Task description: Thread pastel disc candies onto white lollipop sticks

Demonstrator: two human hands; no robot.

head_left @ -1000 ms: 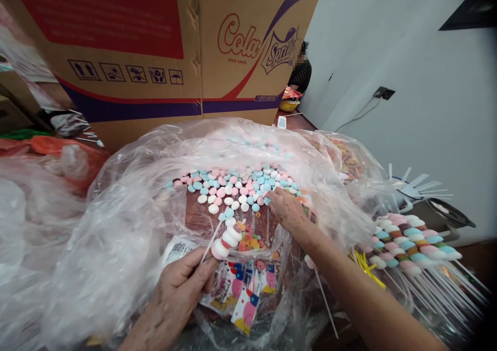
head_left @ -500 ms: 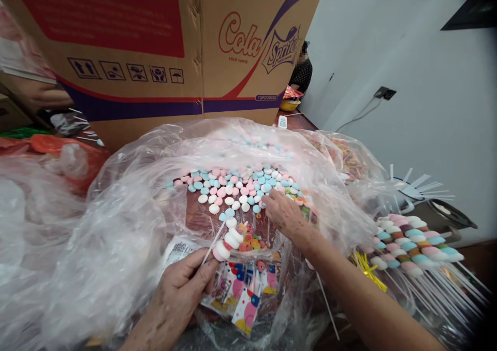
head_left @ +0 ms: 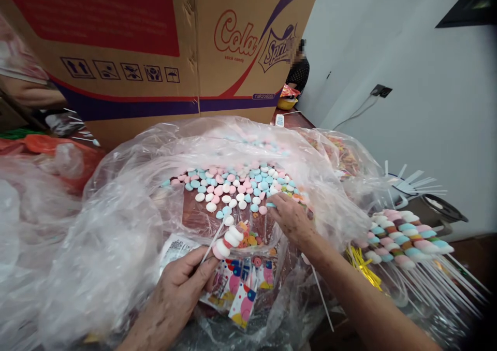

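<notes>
My left hand (head_left: 180,281) is closed, thumb against fingers, on a white stick (head_left: 213,241). Pressed beside that stick at the fingertips is a short row of white and pink marshmallows (head_left: 229,242) with a red ring between them. My right hand (head_left: 289,216) reaches in from the right, its fingers pinched on a light blue marshmallow (head_left: 271,204). Its inner fingers are partly hidden. Loose pink, white and blue marshmallows (head_left: 227,188) lie spread on the brown table beyond both hands. Near the left fingertips are small ring gummies (head_left: 250,237).
Finished marshmallow skewers (head_left: 411,237) are piled at right beside yellow twist ties (head_left: 364,268). Clear plastic sheeting (head_left: 116,227) surrounds the work area. A large carton (head_left: 151,25) stands behind. Printed packets (head_left: 243,304) lie in front. Another person (head_left: 298,71) is beyond the carton.
My right hand has drawn slightly back from the loose marshmallows, and a light blue one now shows at its fingertips. My left hand keeps its grip. The whole view has shifted a little.
</notes>
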